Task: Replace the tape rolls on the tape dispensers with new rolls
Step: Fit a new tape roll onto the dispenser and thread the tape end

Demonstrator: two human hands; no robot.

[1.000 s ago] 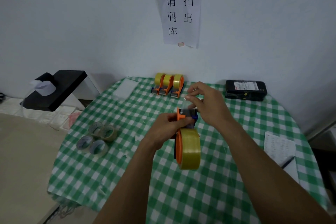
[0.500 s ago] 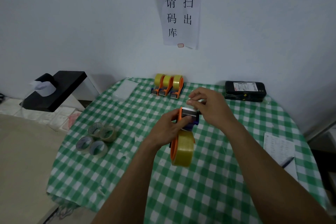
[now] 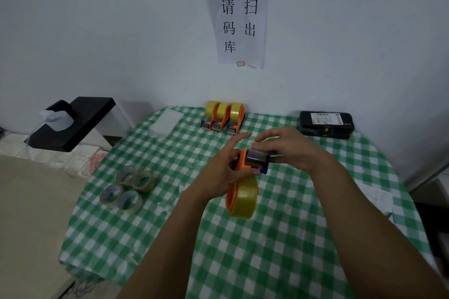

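Above the middle of the green checked table I hold an orange tape dispenser (image 3: 243,161) with a full yellow tape roll (image 3: 244,200) hanging at its lower end. My left hand (image 3: 222,172) grips the dispenser's orange body from the left, index finger stretched out. My right hand (image 3: 288,149) pinches the tape end at the metal roller and blue blade end on the right. Three more loaded orange dispensers (image 3: 224,116) stand in a row at the far edge. Several nearly spent clear rolls (image 3: 127,189) lie at the left.
A black box with a white label (image 3: 326,124) lies at the far right by the wall. A clear plastic sheet (image 3: 167,120) lies at the far left corner. Paper and a pen (image 3: 375,198) sit at the right edge. A black shelf (image 3: 73,122) stands left of the table.
The dispenser has tilted, its roll swinging left and lower. My right hand has come down from above onto the roller end, and my left index finger has stretched out.
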